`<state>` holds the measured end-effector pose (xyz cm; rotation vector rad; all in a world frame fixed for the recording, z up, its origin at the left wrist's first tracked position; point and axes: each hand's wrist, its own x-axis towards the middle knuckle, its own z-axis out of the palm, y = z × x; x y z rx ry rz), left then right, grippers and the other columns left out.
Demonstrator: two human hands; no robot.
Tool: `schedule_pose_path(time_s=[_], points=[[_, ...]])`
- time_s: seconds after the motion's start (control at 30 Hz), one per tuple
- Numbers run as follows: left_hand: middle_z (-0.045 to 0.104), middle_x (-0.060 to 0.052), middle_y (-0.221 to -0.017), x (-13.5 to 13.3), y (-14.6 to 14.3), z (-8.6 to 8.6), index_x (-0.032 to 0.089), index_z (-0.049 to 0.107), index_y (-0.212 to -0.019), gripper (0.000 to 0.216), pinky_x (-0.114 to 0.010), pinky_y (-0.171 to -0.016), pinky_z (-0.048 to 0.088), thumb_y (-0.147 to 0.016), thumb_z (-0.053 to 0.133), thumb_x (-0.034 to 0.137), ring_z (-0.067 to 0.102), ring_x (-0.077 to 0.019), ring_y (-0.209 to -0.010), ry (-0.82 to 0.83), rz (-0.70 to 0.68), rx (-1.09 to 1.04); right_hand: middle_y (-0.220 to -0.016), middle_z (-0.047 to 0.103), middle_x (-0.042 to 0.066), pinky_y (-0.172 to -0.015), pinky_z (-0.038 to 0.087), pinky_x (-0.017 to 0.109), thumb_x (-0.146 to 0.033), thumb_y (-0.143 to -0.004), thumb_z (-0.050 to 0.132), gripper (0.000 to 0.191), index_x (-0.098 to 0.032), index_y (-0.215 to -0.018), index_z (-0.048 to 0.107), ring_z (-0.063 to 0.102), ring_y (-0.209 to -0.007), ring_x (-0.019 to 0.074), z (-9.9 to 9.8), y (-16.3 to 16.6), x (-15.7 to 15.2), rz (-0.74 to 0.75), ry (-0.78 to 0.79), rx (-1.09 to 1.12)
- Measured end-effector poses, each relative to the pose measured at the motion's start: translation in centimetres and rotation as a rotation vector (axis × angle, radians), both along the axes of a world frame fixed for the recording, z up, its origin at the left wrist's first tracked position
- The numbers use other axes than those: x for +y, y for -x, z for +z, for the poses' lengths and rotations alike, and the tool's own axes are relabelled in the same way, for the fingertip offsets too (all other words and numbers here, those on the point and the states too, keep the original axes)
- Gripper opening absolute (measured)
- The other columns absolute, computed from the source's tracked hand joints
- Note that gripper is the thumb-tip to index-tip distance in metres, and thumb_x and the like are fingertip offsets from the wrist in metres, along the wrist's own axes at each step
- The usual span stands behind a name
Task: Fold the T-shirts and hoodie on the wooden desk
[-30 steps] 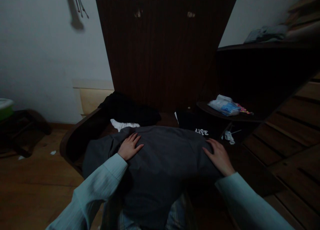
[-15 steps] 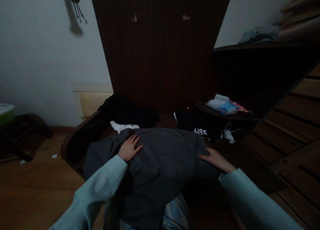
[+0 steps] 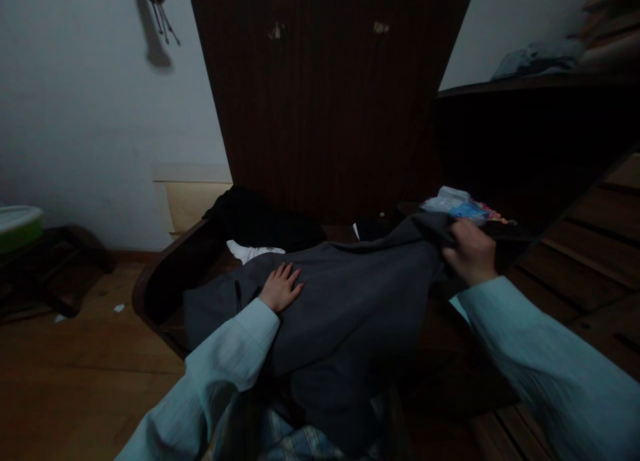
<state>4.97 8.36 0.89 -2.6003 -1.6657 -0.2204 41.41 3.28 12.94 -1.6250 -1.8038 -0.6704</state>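
A dark grey garment [image 3: 350,301] lies spread over a dark wooden surface and drapes down toward my lap; I cannot tell what kind of clothing it is. Flat on its left part rests my left hand [image 3: 281,288], fingers stretched out. My right hand [image 3: 473,251], slightly blurred, grips the garment's far right edge and holds it raised. Behind the cloth are a white cloth [image 3: 253,252] and a heap of black fabric [image 3: 265,224]. Part of a dark item with a white edge [image 3: 357,231] shows past the lifted edge.
A plastic packet [image 3: 455,206] sits on a small corner shelf behind my right hand. Curved dark wood [image 3: 145,291] edges the left side. A stool [image 3: 55,261] carrying a green and white container [image 3: 20,224] stands at far left. Tall dark panels [image 3: 330,114] rise at the back.
My right hand has taken hold of the garment's right edge and lifted it up and away, covering the black item with white lettering. My left hand stays flat on the cloth.
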Motion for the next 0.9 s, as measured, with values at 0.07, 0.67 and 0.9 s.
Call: schedule_pose_path(time_s=[0.07, 0.67, 0.9], points=[[0.037, -0.013, -0.138, 0.4, -1.5, 0.3, 0.017, 0.041, -0.130, 0.051, -0.044, -0.100, 0.029, -0.088, 0.029, 0.043, 0.030, -0.0284, -0.128, 0.012, 0.023, 0.014, -0.088, 0.057, 0.014, -0.068, 0.039, 0.031, -0.016, -0.071, 0.042, 0.006, -0.018, -0.075, 0.047, 0.054, -0.085, 0.0226, 0.6, -1.2, 2.0, -0.100, 0.119, -0.036], [0.045, -0.013, -0.131, 0.7, -2.8, -0.1, 0.013, 0.048, -0.121, 0.042, -0.041, -0.100, 0.030, -0.086, 0.035, 0.033, 0.037, -0.0265, -0.123, -0.065, 0.027, -0.087, -0.104, 0.056, 0.008, -0.088, 0.038, 0.038, -0.023, -0.077, 0.050, 0.013, -0.018, -0.089, 0.055, 0.051, -0.099, 0.0205, -5.6, 12.8, 4.2, 0.581, 0.518, -0.026], [0.049, -0.014, -0.128, 0.5, -2.2, -0.1, 0.010, 0.044, -0.123, 0.042, -0.039, -0.100, 0.033, -0.082, 0.038, 0.018, 0.040, -0.0226, -0.122, 0.015, -0.005, -0.135, -0.124, 0.051, 0.012, -0.099, 0.032, 0.037, -0.026, -0.083, 0.048, 0.036, -0.014, -0.117, 0.050, 0.042, -0.118, 0.0206, -11.4, 20.6, 7.6, 0.675, 0.584, 0.070]])
